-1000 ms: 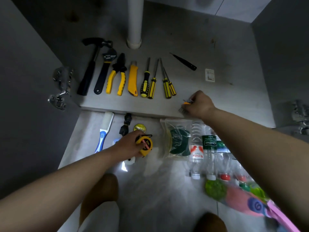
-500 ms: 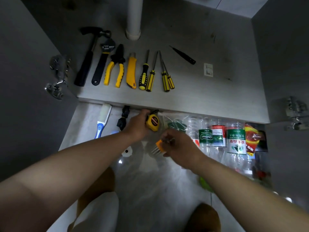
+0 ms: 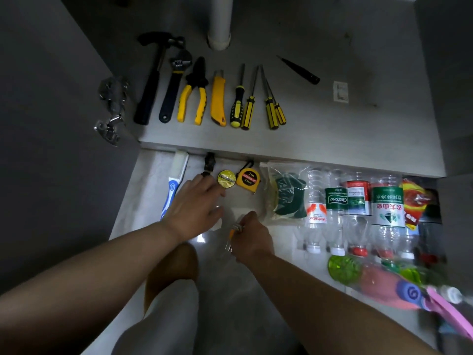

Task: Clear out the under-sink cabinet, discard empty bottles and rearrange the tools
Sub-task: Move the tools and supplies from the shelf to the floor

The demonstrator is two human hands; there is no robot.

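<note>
My left hand [image 3: 194,206] hangs over the pale floor in front of the cabinet, fingers spread and relaxed, holding nothing. Its fingertips are just beside the yellow roll of tape [image 3: 226,178], though I cannot tell whether they touch it. The yellow tape measure [image 3: 247,177] lies on the floor right next to that roll, up against the cabinet's front edge. My right hand [image 3: 252,239] is curled around a set of hex keys [image 3: 234,231] (orange holder, metal ends poking out toward my left), held low over the floor near my knee.

On the cabinet floor [image 3: 332,129] the tools lie in a row, handles toward me: hammer [image 3: 153,78], adjustable wrench [image 3: 175,85], yellow-handled pliers [image 3: 194,93], yellow utility knife [image 3: 218,98], then four screwdrivers [image 3: 249,103]. A slim black tool [image 3: 298,70] lies apart, further back and to the right, near the white drain pipe [image 3: 220,21].

On the floor to my right sit a clear bag of green pads [image 3: 284,196] and a line of empty plastic bottles [image 3: 337,208], caps toward me. A blue and white brush [image 3: 174,185] lies to the left of my left hand.
</note>
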